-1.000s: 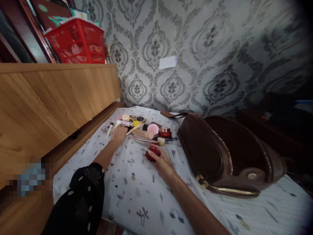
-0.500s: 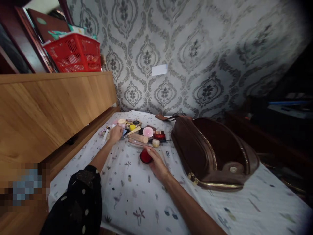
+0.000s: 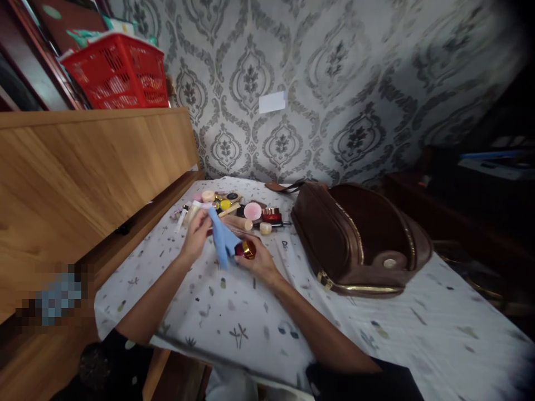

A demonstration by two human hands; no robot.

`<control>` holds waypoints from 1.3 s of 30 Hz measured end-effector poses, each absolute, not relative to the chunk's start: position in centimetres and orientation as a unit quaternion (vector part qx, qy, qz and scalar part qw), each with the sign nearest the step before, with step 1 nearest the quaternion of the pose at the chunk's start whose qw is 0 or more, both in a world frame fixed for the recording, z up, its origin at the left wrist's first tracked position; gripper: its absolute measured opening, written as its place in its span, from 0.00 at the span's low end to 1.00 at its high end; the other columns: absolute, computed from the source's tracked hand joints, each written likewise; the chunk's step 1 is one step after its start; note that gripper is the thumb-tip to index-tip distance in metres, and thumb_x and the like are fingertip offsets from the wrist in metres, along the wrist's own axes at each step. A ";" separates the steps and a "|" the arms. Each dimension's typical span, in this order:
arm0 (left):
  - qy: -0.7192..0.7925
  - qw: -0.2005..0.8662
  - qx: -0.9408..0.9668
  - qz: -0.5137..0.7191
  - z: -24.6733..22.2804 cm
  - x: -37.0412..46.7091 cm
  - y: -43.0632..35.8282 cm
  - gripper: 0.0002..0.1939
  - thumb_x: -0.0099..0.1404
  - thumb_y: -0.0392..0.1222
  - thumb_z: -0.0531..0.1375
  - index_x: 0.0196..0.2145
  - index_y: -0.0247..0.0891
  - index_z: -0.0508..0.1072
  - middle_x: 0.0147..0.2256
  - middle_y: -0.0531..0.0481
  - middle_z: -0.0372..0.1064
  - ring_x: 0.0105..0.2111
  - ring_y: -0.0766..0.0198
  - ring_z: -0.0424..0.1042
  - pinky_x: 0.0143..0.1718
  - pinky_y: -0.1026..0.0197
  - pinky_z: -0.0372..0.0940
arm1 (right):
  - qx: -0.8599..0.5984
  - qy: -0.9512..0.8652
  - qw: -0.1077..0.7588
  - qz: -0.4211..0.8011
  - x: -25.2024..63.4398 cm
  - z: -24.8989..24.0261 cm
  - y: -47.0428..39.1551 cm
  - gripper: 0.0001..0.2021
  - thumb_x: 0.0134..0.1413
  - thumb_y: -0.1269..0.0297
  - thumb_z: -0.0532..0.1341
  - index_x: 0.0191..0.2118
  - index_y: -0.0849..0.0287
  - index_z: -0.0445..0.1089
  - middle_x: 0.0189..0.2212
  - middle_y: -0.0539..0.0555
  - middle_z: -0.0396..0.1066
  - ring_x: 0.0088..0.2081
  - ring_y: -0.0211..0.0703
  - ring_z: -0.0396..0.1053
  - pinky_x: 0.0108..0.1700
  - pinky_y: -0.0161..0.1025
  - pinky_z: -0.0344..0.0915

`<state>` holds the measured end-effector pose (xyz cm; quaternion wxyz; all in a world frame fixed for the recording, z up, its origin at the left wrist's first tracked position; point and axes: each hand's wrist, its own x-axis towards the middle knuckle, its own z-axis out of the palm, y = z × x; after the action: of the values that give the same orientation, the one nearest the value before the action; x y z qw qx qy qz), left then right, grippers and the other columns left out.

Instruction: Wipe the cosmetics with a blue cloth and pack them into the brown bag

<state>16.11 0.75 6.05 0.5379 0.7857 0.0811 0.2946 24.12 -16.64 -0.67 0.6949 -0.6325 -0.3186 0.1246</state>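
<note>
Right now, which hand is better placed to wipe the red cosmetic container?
Probably the left hand: it holds the blue cloth beside the red cosmetic container, which the right hand holds.

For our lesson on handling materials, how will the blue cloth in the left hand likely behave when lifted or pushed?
The blue cloth is probably floppy, since it droops in folds from the left hand. It looks thin, so it is likely light for its size. Its soft, bending edges suggest it would crumple rather than roll if pushed.
</note>
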 end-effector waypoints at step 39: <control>0.094 -0.016 0.970 0.226 0.9 12.9 -5.9 0.22 0.69 0.57 0.53 0.48 0.36 0.68 0.44 0.40 0.69 0.44 0.53 0.72 0.40 0.55 0.71 | -0.708 -0.405 0.572 0.087 23.7 -3.4 -16.8 0.47 0.36 0.59 0.67 0.66 0.55 0.55 0.50 0.61 0.74 0.50 0.66 0.71 0.47 0.55 0.68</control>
<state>12.89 -5.87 0.91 -0.0161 0.9695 0.0938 0.2257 23.66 -16.81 -3.42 0.5717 -0.7082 -0.4050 0.0869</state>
